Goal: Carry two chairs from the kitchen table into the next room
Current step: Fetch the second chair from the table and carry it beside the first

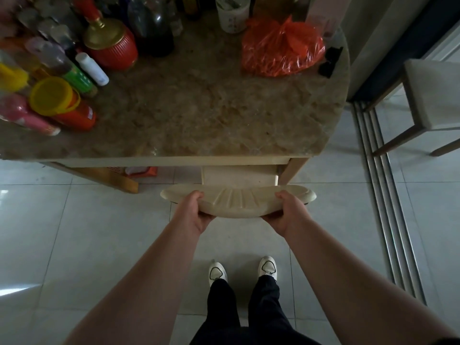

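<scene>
Hands, left hand [199,210] and right hand [286,212], clamp opposite ends of the cream curved chair back [236,201], its long axis crosswise, seat tucked ahead under the brown marble kitchen table [211,115].

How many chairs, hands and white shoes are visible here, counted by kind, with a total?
Chairs: 2, the cream curved-back chair being gripped and the white-seated wooden-legged chair.
Hands: 2, left hand, right hand.
White shoes: 2.
Total: 6.
</scene>
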A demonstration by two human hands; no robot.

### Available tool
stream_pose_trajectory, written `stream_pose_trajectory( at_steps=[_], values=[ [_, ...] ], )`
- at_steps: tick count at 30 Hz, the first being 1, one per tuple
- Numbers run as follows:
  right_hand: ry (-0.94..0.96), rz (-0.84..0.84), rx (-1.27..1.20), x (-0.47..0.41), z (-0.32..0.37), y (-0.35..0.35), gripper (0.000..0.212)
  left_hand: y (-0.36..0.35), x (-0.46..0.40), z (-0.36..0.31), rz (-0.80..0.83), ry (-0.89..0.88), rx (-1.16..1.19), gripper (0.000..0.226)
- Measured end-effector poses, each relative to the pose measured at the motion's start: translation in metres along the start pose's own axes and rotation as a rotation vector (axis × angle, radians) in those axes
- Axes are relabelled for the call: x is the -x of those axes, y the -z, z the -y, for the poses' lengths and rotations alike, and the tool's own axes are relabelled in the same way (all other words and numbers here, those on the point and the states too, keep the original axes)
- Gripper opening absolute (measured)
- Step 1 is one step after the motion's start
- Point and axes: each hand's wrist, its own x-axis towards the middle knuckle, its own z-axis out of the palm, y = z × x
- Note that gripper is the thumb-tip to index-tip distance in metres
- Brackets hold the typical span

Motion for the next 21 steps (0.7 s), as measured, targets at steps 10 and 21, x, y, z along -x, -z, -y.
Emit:
stream_pose_trajectory(
  at_steps=[10,21],
  values=[
    [0.029,0.035,0.156,0.038,-0.012,0.05,0.035,0.036,0.063,0.054,-0.107,-0.103,0.158,0.024],
    [-0.023,0.122,0.498,0.084,-0.024,0.069,0.03,0.091,0.143,0.118,-0.225,-0.151,0.448,0.012]
  ],
)
